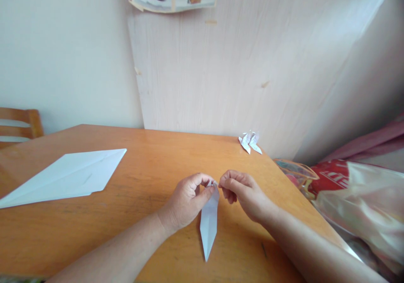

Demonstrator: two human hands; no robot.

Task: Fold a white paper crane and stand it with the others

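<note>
A narrow folded piece of white paper (208,224) hangs over the wooden table, its pointed end toward me. My left hand (191,198) pinches its upper end between thumb and fingers. Just to the right, my right hand (241,190) has its fingers curled together at the paper's top corner, where a small tip of paper seems to reach the fingertips. The fingers partly hide the upper folds.
Larger folded white sheets (78,173) lie at the table's left. Small folded paper figures (250,142) stand at the far right corner. Plastic bags (362,198) sit beyond the table's right edge. A wooden chair (19,123) is at far left, and a wall (205,76) rises behind.
</note>
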